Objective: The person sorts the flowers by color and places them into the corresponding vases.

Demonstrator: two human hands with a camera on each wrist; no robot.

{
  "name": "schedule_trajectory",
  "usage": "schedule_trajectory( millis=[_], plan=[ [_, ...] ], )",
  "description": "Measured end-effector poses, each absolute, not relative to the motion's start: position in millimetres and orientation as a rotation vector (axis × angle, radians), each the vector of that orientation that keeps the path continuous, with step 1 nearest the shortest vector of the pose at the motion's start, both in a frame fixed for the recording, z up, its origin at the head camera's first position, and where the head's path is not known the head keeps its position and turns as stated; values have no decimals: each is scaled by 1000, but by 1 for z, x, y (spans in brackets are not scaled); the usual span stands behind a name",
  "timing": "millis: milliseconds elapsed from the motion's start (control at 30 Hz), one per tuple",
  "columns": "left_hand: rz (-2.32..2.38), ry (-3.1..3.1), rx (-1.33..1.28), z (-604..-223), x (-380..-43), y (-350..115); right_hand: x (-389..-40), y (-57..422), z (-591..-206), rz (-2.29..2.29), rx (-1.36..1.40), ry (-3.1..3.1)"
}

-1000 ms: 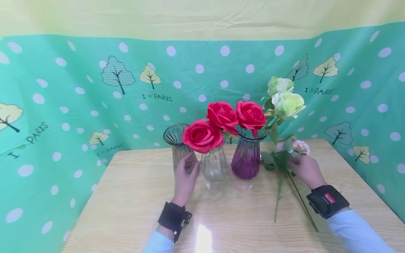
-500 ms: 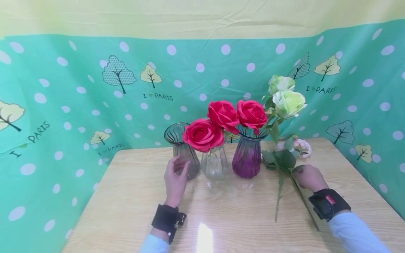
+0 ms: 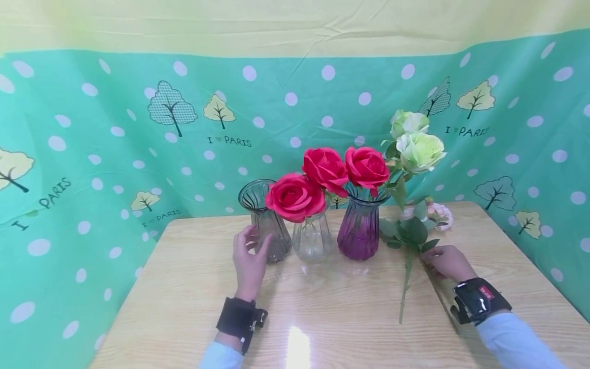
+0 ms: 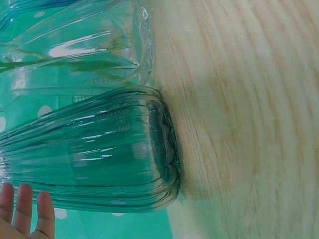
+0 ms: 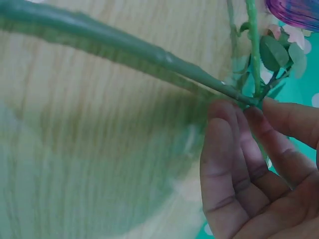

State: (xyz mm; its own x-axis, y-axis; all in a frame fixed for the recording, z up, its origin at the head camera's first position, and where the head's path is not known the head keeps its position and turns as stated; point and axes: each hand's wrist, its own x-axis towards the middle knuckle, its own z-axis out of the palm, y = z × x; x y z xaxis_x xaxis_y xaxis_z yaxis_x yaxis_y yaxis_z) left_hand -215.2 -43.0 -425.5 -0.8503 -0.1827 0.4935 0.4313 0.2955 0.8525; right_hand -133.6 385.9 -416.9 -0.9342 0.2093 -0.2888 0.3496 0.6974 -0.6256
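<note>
My right hand pinches a green flower stem between thumb and fingertips, just below its leaves. That stem lies low over the table, with pale pink blooms at the far end. A second, thinner stem lies beside it. On the left, my left hand is at the near left side of a tall grey ribbed glass vase, fingers loosely curved and holding nothing. The left wrist view shows its fingertips overlapping the lower edge of the vase.
A clear glass vase holding red roses stands right of the grey one. Further right, a purple vase bears a red rose and pale green roses. A dotted green curtain hangs behind the wooden table.
My left hand has moved left, from in front of the grey and clear vases to the grey vase's left side. My right hand has come down from the leaves and now pinches the stem.
</note>
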Motion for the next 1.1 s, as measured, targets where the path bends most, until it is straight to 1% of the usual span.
schedule_trajectory(
  millis=[167,300,467,567,767,900,1100],
  plan=[
    [-1588,-2061,-205,-425,-216,-42,-131,387,-423,-1138,530,2704],
    [-1591,-2062,-194,-425,-217,-42,-129,388,-427,-1316,659,2527],
    [-1582,-2065,-178,-425,-218,-43,-130,393,-433,-1571,658,2270],
    [-1576,-2070,-172,-426,-219,-43,-130,398,-435,-1760,544,2081],
    [-1544,-2094,-169,-427,-221,-43,-126,406,-434,-2044,214,1641],
    [-1572,-2111,-154,-427,-222,-42,-126,404,-430,-2129,43,1478],
    [-1675,-2167,-134,-429,-225,-43,-128,397,-427,-2145,-92,1404]
  ],
)
